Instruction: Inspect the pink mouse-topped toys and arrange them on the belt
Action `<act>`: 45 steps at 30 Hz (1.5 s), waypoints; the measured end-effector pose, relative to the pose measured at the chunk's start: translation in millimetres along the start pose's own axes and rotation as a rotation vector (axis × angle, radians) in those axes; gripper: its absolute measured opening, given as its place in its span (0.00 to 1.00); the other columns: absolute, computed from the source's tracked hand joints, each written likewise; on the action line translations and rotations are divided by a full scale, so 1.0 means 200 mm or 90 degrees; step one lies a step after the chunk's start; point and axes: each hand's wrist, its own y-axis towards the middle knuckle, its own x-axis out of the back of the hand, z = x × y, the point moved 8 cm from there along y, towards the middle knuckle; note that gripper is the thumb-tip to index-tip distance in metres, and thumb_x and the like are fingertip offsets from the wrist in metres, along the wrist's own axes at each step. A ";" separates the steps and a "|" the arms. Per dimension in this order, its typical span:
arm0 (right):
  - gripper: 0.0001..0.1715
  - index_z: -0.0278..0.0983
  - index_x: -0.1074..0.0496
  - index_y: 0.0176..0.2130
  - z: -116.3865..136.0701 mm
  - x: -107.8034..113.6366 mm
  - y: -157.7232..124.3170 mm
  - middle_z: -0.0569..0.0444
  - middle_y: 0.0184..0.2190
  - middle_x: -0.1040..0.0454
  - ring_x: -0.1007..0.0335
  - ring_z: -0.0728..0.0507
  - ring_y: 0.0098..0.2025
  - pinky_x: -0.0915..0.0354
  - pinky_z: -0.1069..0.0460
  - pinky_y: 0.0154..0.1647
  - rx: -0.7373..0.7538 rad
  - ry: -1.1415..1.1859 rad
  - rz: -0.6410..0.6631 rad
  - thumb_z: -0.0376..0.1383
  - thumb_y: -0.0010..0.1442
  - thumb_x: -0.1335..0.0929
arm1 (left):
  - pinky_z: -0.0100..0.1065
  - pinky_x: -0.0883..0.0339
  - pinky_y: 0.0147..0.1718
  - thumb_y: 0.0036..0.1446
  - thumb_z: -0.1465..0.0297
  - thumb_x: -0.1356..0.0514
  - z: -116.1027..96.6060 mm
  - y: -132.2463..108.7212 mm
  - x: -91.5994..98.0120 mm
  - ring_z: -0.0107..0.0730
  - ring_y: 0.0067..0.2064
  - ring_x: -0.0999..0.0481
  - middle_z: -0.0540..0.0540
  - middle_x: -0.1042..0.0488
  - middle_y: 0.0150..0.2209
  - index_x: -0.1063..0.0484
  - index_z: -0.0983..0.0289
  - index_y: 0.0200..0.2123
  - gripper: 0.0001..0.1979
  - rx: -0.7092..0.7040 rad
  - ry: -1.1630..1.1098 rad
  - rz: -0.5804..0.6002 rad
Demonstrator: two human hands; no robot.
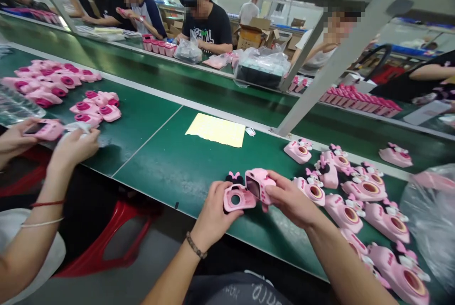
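In my left hand (212, 207) is a pink camera case (232, 204) with a round hole and a dark-eared, pink-bowed top. My left fingers are closed around its side and lower edge. My right hand (289, 198) grips a pink toy camera (259, 186), its dark screen and buttons turned toward me. The camera is tilted close against the case's right end; whether they touch I cannot tell. Both are held just above the green table (167, 167). Nearest to my right hand stands a pink camera in a bow-topped case (311, 187).
More cased pink cameras (382, 219) crowd the right, beside a clear plastic bag (432, 219). A yellow sheet (216, 129) lies ahead. At left, a co-worker's hands (73, 151) hold a pink camera and a white cloth near pink camera piles (50, 79). A slanted metal post (316, 84) rises ahead.
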 end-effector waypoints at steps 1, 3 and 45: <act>0.24 0.37 0.31 0.48 -0.04 0.00 -0.06 0.53 0.34 0.29 0.32 0.47 0.32 0.31 0.52 0.30 -0.021 0.031 0.003 0.48 0.59 0.27 | 0.49 0.34 0.58 0.49 0.79 0.31 -0.01 0.02 -0.02 0.41 0.56 0.30 0.56 0.36 0.53 0.38 0.58 0.55 0.32 -0.009 -0.008 0.012; 0.24 0.36 0.29 0.47 -0.10 -0.01 -0.14 0.52 0.33 0.29 0.31 0.46 0.33 0.33 0.54 0.27 -0.058 0.051 -0.001 0.50 0.60 0.27 | 0.47 0.35 0.59 0.51 0.78 0.31 -0.02 0.06 -0.07 0.39 0.56 0.31 0.56 0.36 0.53 0.37 0.58 0.55 0.30 -0.032 -0.021 0.039; 0.28 0.40 0.34 0.46 -0.29 0.07 -0.14 0.53 0.46 0.27 0.28 0.44 0.45 0.32 0.48 0.47 0.059 0.073 -0.115 0.46 0.53 0.23 | 0.47 0.33 0.59 0.56 0.74 0.37 -0.12 0.02 -0.19 0.45 0.60 0.35 0.63 0.42 0.58 0.47 0.59 0.64 0.35 -0.200 0.099 0.060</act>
